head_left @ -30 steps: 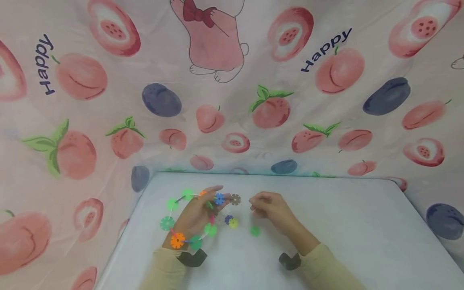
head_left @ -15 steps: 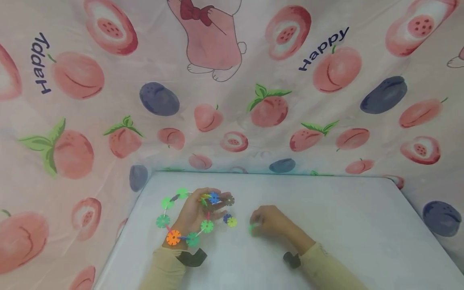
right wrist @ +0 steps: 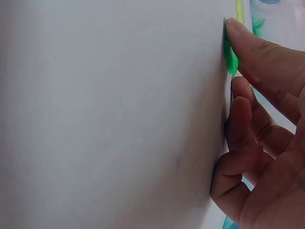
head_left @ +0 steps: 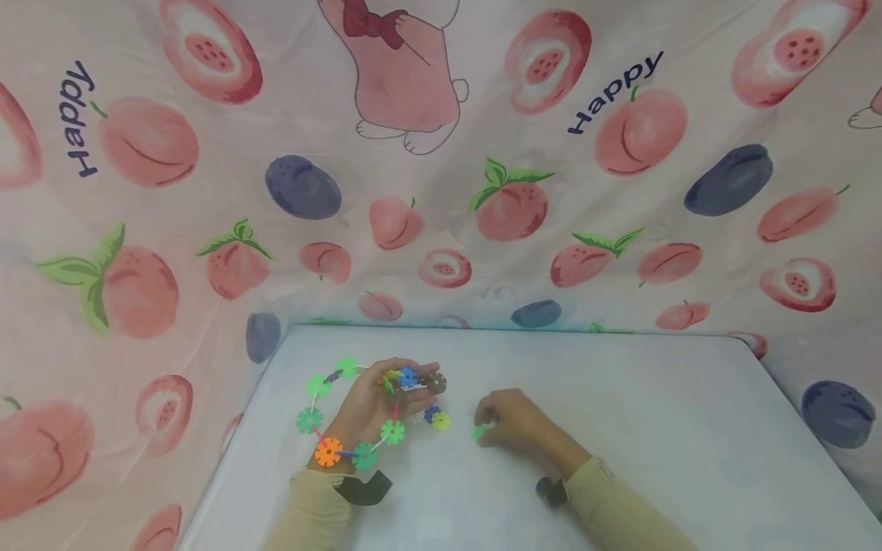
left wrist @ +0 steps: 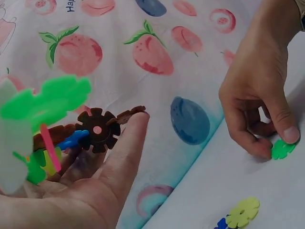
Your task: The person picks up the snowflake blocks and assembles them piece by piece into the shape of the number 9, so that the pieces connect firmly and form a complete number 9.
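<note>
A chain of notched plastic discs (head_left: pixel 392 432) in green, orange, blue and brown loops around my left wrist. My left hand (head_left: pixel 375 398) holds its end, palm turned up, fingers bent around the pieces. In the left wrist view a brown disc (left wrist: pixel 97 130) sticks out beside a fingertip of that hand, linked to a blue disc (left wrist: pixel 72 139). To the right, my right hand (head_left: pixel 513 425) pinches a loose green disc (left wrist: pixel 283 149) between thumb and finger, low at the tabletop. In the right wrist view the green disc (right wrist: pixel 230 52) is seen edge-on under the thumb.
Between the hands, a yellow disc (head_left: pixel 441 421) and a dark blue disc (head_left: pixel 432 414) lie together on the white table (head_left: pixel 620 413). A fruit-printed cloth (head_left: pixel 441 176) hangs behind and beside the table.
My right hand has come down toward the table and taken the green disc between thumb and finger. The left hand has turned slightly with the chain, its palm showing more.
</note>
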`<state>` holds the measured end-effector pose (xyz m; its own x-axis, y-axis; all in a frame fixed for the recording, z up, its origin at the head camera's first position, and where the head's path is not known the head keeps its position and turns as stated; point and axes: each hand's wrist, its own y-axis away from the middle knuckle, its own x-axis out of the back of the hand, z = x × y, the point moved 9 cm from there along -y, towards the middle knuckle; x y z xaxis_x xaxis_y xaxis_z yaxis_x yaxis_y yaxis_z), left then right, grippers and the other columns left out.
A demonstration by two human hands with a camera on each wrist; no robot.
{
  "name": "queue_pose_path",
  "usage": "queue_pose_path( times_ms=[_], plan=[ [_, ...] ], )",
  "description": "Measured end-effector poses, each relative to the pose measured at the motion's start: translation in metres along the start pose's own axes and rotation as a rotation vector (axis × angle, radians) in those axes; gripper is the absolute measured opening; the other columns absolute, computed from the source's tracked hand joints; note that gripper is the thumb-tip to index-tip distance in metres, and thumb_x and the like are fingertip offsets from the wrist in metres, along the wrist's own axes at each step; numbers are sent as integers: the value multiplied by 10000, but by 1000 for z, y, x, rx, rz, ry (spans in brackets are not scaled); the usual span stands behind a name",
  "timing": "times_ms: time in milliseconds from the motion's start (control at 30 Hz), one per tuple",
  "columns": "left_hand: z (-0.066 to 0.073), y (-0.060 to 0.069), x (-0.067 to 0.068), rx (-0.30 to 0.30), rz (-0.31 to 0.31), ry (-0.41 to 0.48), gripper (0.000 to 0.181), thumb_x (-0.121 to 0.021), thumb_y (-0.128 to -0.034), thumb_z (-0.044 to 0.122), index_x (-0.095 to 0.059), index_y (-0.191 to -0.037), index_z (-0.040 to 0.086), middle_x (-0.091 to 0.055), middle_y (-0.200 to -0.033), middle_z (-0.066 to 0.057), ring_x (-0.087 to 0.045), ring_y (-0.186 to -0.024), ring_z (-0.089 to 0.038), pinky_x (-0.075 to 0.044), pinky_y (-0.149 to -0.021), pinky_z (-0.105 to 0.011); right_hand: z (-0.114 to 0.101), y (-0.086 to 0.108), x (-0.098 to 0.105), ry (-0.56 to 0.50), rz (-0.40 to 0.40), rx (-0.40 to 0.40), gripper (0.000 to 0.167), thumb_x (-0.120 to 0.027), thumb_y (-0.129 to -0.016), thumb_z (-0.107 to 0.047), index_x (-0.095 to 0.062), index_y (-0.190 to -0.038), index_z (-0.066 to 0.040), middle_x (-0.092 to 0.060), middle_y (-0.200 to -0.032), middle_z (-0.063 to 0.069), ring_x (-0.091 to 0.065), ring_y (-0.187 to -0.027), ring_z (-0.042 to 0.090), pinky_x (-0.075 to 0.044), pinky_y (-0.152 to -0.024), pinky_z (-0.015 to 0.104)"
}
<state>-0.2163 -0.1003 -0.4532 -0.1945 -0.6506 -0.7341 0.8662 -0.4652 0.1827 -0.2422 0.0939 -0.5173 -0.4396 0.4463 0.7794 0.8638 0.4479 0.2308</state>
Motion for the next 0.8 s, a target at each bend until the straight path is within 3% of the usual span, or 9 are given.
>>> queue_pose_path(
  times_ms=[233, 367, 567, 800],
  plan=[
    [-3, -1, 0, 14, -4, 10, 324, -451, -1079, 226, -698, -1018, 26, -582, -1425, -219, -559, -1353, -392, -451, -1132, -440, 2, -2, -1, -38, 7, 30, 253, -886, -724, -214, -649, -803, -259, -635, -771, -79, -563, -791, 158, -498, -743, 363],
    [-1, 1, -3, 2, -2, -12, 310, -455, -1075, 202, -702, -1005, 28, -603, -1395, -216, -570, -1340, -388, -448, -1134, -425, 2, 1, 6, -103, 47, 58, 200, -848, -781, -260, -657, -825, -298, -645, -749, -99, -581, -755, 133, -481, -707, 322],
    [2, 1, -8, -38, -31, -23, 363, -405, -1090, 180, -720, -1021, 13, -638, -1295, -217, -601, -1298, -392, -439, -1142, -436, -14, 10, 26, -342, 89, 99, 107, -805, -868, -261, -734, -947, -257, -716, -787, -54, -659, -722, 156, -570, -676, 326],
    [-4, -4, -2, -45, -17, -11, 366, -416, -1091, 180, -728, -1024, 2, -664, -1236, -216, -640, -1242, -396, -467, -1117, -435, -37, 22, 42, -562, 92, 67, 186, -777, -899, -297, -734, -1034, -177, -739, -933, 35, -721, -844, 200, -616, -795, 370]
  ],
)
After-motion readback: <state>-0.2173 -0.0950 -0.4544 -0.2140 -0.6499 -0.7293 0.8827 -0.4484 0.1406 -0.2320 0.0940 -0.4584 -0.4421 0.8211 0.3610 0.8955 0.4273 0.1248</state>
